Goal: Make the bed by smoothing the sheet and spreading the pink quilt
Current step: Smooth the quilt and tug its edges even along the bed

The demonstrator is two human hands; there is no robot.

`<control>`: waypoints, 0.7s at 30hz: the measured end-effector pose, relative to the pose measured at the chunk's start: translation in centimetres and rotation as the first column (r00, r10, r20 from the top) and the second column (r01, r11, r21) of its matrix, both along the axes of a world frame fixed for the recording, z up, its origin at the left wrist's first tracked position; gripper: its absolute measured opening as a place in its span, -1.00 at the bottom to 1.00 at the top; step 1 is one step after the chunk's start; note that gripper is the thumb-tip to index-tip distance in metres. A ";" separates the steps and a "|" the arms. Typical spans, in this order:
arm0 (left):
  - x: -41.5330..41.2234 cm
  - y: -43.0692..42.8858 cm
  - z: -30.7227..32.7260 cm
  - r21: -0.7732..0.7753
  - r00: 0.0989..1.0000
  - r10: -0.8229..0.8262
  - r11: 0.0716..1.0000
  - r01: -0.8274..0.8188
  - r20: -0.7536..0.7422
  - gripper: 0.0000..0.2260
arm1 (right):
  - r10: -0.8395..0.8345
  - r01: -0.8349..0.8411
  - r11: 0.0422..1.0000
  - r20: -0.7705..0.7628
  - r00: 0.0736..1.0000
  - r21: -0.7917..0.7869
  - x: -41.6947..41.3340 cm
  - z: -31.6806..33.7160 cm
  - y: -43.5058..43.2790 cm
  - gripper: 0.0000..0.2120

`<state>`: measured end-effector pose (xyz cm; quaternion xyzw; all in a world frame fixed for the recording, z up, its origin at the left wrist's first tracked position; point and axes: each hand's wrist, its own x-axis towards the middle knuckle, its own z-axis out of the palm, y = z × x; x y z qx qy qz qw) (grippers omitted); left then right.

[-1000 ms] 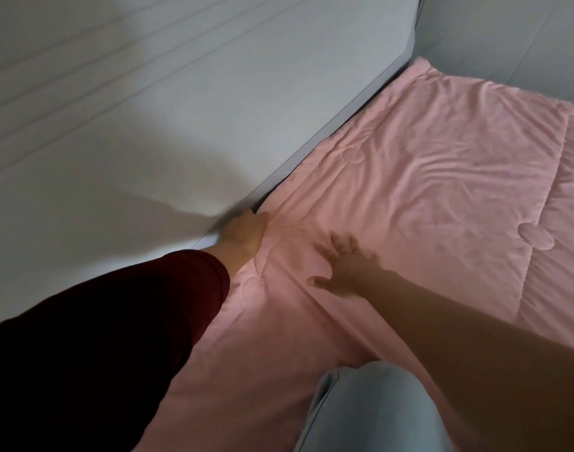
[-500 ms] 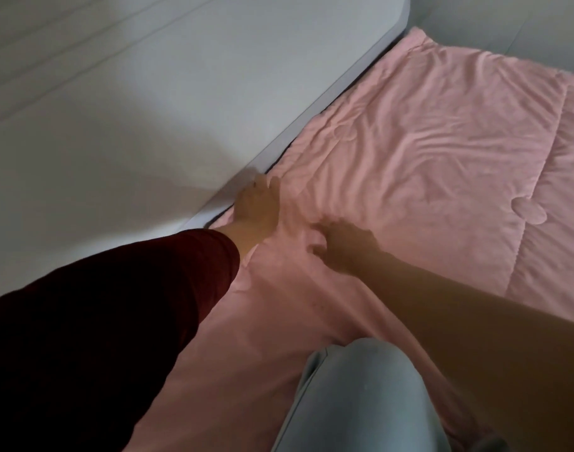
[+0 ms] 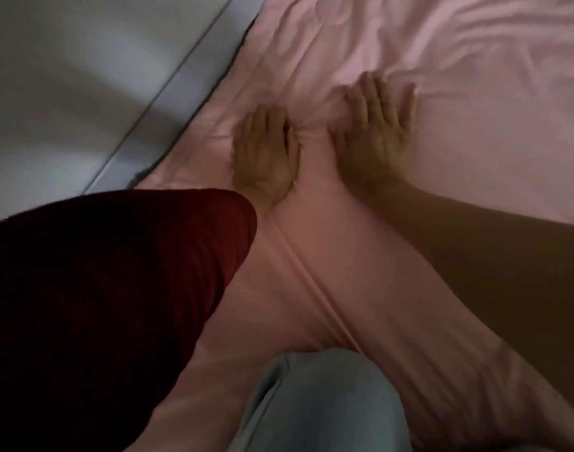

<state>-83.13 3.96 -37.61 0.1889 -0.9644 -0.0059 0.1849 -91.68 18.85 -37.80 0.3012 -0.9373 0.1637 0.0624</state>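
Pink quilt (image 3: 474, 151) spread over the bed, filling the view from 6 o'clock up to 12 and across to 3 o'clock. Against a second ago: much closer in on the fabric, with the quilt's far end and its stitched round patch out of view. Left hand (image 3: 266, 154) no longer at the quilt's border by the wall, now further in on the fabric. Right hand (image 3: 376, 138) loosely curled half a second ago, now flattened.

Presses the left hand palm down just left of centre, fingers straight and close together, pointing to 12 o'clock, grasping nothing. Lays the right hand palm down just beside it, toward 2 o'clock, fingers straight and slightly fanned, released, holding nothing. Small bunched wrinkles between the two hands; more creases at 1 to 2 o'clock.

Visible left border of the quilt on a diagonal from 7 o'clock to 12 o'clock, along the white wall (image 3: 67, 93); full length out of view. Raised fold (image 3: 311, 282) from between the wrists down toward 5 o'clock.

Dark red sleeve (image 3: 99, 305) at 8 o'clock, bare right forearm at 4 o'clock, knee (image 3: 318, 402) in pale blue trousers at 6 o'clock on the quilt.
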 end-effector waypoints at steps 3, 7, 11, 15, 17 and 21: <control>-0.3 0.4 0.9 0.010 0.992 0.042 0.999 -0.044 0.115 -0.78 | -0.029 0.027 0.999 0.046 0.999 0.041 0.0 0.4 -0.4 -0.41; -0.5 0.4 1.3 0.038 0.971 0.073 0.996 -0.084 0.226 -0.78 | -0.020 0.010 0.996 0.102 0.995 0.093 0.0 1.0 -0.5 -0.39; -0.7 0.4 1.2 0.022 0.964 0.068 0.997 -0.076 0.257 -0.77 | -0.019 0.008 0.996 0.123 0.992 0.094 -0.2 0.8 -0.2 -0.39; -0.8 0.2 1.5 0.029 0.961 0.080 0.995 -0.091 0.266 -0.79 | -0.016 0.006 0.996 0.117 0.993 0.086 -0.2 0.9 -0.3 -0.41; -0.8 0.1 1.4 0.038 0.963 0.087 0.994 -0.100 0.253 -0.81 | -0.010 0.001 0.996 0.109 0.994 0.085 -0.3 0.8 -0.5 -0.42; -1.0 0.3 1.4 0.041 0.965 0.091 0.994 -0.104 0.248 -0.85 | -0.016 0.007 0.996 0.100 0.995 0.090 -0.5 0.7 -0.4 -0.42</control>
